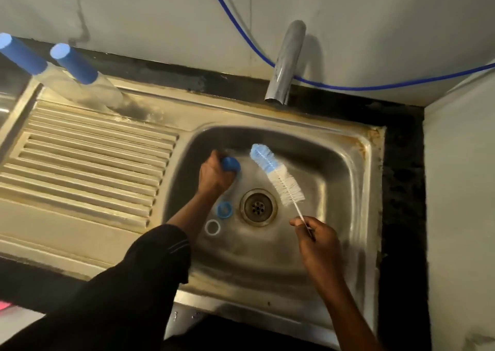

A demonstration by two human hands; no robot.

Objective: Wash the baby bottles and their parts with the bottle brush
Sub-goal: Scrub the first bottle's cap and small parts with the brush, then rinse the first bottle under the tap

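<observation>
Down in the steel sink basin (334, 174), my left hand (213, 175) grips a blue bottle cap (231, 164). My right hand (316, 239) pinches the thin wire handle of the bottle brush (277, 175), whose blue-and-white bristle head points up and left over the basin, apart from the cap. A blue screw ring (224, 209) and a white ring (212, 227) lie on the basin floor left of the drain (257, 207). Two capped baby bottles (80, 83) with blue caps stand at the back of the drainboard.
The ribbed drainboard (88, 160) lies to the left of the basin. A chrome tap spout (286, 61) hangs over the back rim; no water is visible running. A blue hose (348, 85) runs along the wall. Dark counter borders the sink at right.
</observation>
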